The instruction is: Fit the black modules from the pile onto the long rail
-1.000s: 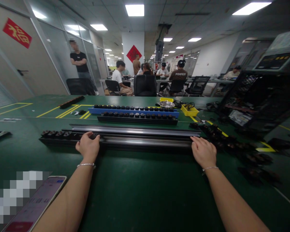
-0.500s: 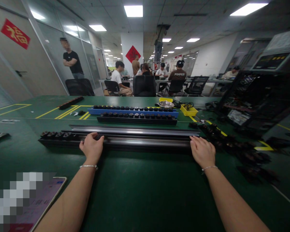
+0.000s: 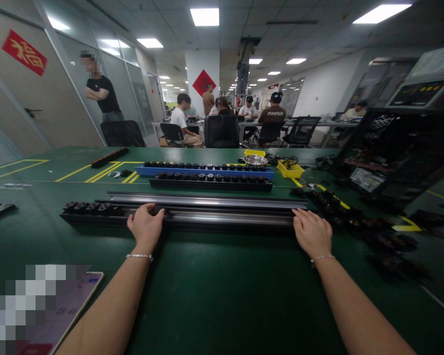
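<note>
A long black rail [image 3: 229, 217] with a shiny metal channel lies across the green table in front of me. My left hand [image 3: 146, 229] is closed on a small black block [image 3: 156, 210] on this rail, left of the middle; the fingers partly hide it. My right hand [image 3: 313, 232] has its fingers curled together over the rail's right end, gripping it. Several black blocks [image 3: 92, 207] sit in a row on the rail's left end. Just behind lies a second rail [image 3: 214, 200] with a bare shiny channel.
Farther back, a blue rail [image 3: 203, 172] and a black rail [image 3: 210, 185] carry rows of blocks. Loose black parts [image 3: 358, 217] are scattered at right, near a yellow tray [image 3: 290, 169] and metal dish [image 3: 255, 160]. A phone [image 3: 64, 313] lies front left. People sit beyond the table.
My left hand has slid slightly to the right along the rail with the black block. The right hand stays at the rail's end. A person standing at back left has shifted left.
</note>
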A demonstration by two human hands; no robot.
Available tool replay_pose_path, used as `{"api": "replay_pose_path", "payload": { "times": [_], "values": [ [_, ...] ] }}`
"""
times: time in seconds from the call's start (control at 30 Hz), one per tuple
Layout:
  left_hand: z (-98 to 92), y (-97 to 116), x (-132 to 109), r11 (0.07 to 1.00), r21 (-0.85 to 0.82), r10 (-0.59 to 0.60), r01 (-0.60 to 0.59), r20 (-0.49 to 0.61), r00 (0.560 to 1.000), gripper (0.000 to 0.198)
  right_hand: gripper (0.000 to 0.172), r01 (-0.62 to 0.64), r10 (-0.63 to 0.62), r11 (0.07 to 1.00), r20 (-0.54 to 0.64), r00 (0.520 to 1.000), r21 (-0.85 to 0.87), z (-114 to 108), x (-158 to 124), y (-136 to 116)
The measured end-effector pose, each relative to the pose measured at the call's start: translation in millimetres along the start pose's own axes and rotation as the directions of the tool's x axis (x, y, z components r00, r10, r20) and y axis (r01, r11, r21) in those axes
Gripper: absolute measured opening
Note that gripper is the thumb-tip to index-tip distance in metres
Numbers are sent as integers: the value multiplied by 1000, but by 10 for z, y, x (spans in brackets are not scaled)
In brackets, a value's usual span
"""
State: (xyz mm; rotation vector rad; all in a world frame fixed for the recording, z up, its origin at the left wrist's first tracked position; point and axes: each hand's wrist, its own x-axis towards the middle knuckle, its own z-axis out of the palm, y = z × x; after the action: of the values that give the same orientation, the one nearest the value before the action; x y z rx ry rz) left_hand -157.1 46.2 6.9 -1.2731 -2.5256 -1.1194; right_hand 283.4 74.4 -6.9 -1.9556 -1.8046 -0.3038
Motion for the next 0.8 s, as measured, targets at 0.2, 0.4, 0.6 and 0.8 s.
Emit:
{"api": "replay_pose_path", "payload": {
  "times": [0.2,0.4,0.6,0.8],
  "values": [
    [57,24,-26,1000,9,25,-25,-24,999,32,44,-3,4,1000,-42,999,3,16,-9,-13],
    [81,53,-59,999,-11,43,-43,-18,999,31,45,-7,7,1000,-30,1000,10,25,-1,1],
    [42,90,-62,999,-29,39,-39,-2,999,30,46,-7,8,1000,-34,999,23,33,-1,7],
    [74,124,-84,998,-27,56,-56,12,998,30,45,-12,13,999,-45,999,32,59,8,27]
  ]
}}
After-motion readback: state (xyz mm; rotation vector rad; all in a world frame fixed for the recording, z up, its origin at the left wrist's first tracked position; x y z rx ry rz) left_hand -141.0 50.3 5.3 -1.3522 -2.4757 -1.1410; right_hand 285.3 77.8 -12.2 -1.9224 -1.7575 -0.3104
